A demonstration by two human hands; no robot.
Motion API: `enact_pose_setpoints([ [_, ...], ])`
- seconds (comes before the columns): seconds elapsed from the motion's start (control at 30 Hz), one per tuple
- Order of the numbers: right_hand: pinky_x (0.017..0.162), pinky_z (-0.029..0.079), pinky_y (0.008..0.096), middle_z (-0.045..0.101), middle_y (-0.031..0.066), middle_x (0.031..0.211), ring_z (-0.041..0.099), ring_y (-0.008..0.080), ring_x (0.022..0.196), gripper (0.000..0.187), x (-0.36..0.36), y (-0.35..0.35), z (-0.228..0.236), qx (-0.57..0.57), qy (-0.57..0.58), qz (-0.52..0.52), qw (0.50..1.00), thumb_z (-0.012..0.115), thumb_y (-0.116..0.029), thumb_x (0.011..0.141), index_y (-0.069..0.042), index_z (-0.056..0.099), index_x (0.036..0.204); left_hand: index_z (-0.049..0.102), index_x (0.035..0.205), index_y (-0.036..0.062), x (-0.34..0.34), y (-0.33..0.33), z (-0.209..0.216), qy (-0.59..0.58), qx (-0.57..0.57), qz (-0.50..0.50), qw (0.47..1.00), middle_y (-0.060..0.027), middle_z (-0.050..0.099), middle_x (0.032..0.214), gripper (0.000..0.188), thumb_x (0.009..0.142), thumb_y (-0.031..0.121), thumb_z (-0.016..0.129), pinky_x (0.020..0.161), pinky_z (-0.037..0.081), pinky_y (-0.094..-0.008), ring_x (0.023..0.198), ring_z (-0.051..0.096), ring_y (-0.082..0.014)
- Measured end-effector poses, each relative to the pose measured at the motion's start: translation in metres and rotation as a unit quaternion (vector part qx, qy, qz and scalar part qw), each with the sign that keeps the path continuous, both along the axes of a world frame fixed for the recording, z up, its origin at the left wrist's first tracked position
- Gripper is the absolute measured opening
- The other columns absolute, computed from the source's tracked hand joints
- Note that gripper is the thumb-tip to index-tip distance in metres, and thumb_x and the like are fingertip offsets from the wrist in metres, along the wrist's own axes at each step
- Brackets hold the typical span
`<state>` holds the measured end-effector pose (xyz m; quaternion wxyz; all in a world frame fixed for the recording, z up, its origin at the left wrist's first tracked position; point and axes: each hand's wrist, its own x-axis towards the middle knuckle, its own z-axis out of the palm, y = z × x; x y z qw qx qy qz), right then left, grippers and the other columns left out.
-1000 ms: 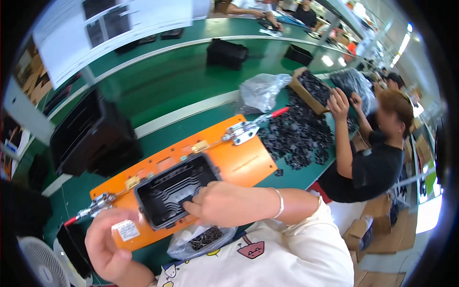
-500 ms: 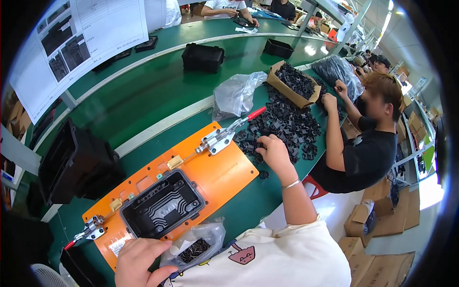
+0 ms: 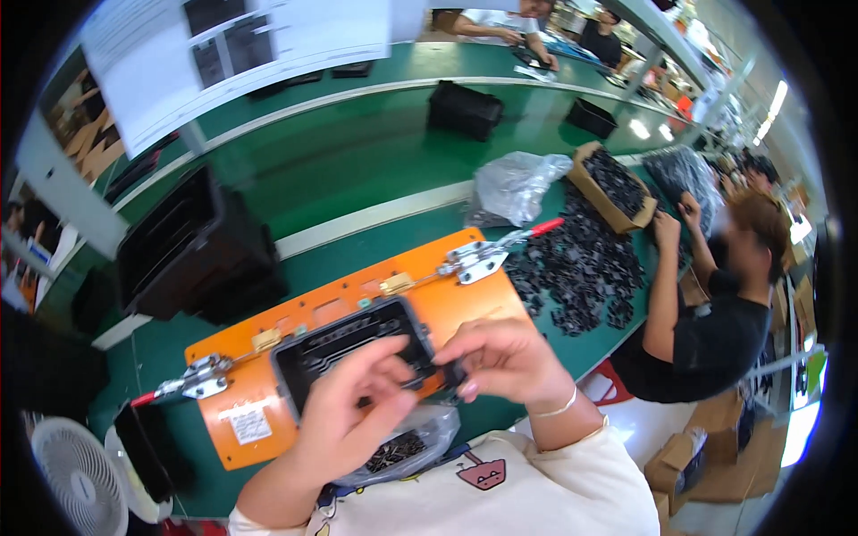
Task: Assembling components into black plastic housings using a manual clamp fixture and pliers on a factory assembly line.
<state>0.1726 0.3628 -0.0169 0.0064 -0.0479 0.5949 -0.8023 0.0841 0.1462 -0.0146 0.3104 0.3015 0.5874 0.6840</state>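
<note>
Right hand (image 3: 505,362), grip narrow on small black part (image 3: 455,372), near black housing (image 3: 290,375); housing on orange plate (image 3: 458,308), seemingly for steadiness; left hand (image 3: 353,406) over it, fingers curled, hold unclear.

Left hand (image 3: 350,406) loosely curled, right hand (image 3: 508,364) pinched.

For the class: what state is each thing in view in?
Black case: open, on orange plate
Cardboard box: open, filled
Lower plastic bag: open
Upper plastic bag: crumpled
Right hand: pinching small black part
Left hand: fingers curled, grip unclear
Red-handled clamps: locking unclear
Fan: spinning unclear
</note>
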Motion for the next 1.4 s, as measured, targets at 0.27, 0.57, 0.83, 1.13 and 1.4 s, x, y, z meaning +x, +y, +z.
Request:
enact_pose_setpoints([
  [0.27,0.077,0.054,0.0251,0.063,0.0088,0.099,0.063,0.0126,0.091,0.044,-0.027,-0.05,0.001,0.066,0.016,-0.016,0.998,0.065,0.015,0.08,0.003,0.055,0.121,0.058,0.104,-0.0021,-0.015,-0.011,-0.026,-0.126,0.174,0.081,0.973,-0.0101,0.062,0.098,0.014,0.09,0.0,0.061,0.073,0.054,-0.0265,0.082,0.064,-0.0137],
  [0.57,0.077,0.052,0.0239,0.057,0.0063,0.099,0.06,0.011,0.094,0.024,-0.039,-0.055,-0.007,0.123,0.136,-0.003,0.983,0.066,0.013,0.081,0.002,0.063,0.102,0.05,0.098,0.0016,-0.02,-0.026,-0.017,-0.235,0.307,-0.088,0.918,-0.014,0.059,0.084,0.023,0.097,0.024,0.055,0.065,0.052,-0.0331,0.069,0.062,-0.0219],
  [0.83,0.072,0.057,0.0295,0.061,0.0131,0.099,0.067,0.0193,0.085,0.027,-0.037,-0.061,-0.015,-0.03,-0.04,0.062,0.997,0.062,0.01,0.083,0.003,0.058,0.109,0.049,0.096,0.0013,-0.012,-0.025,-0.019,-0.234,0.347,-0.03,0.908,-0.0138,0.058,0.087,0.021,0.097,0.022,0.055,0.067,0.051,-0.0308,0.072,0.06,-0.0192],
  [1.13,0.077,0.052,0.0257,0.066,0.0092,0.1,0.063,0.0118,0.09,0.023,-0.045,-0.053,-0.006,-0.07,-0.046,0.129,0.988,0.066,0.006,0.084,-0.001,0.056,0.104,0.05,0.097,-0.0002,-0.009,-0.031,-0.014,-0.167,0.301,-0.029,0.938,-0.0142,0.058,0.088,0.019,0.096,0.018,0.057,0.065,0.049,-0.0252,0.072,0.059,-0.017],
  [1.4,0.077,0.053,0.0285,0.063,0.0069,0.087,0.064,0.0171,0.081,0.014,-0.126,0.002,-0.019,0.45,0.16,-0.173,0.861,0.073,0.001,0.078,-0.001,0.069,0.091,0.052,0.094,0.0036,-0.02,-0.03,-0.023,-0.212,0.155,0.009,0.965,-0.0038,0.06,0.082,0.011,0.096,0.014,0.055,0.062,0.049,-0.0222,0.069,0.059,-0.0095],
])
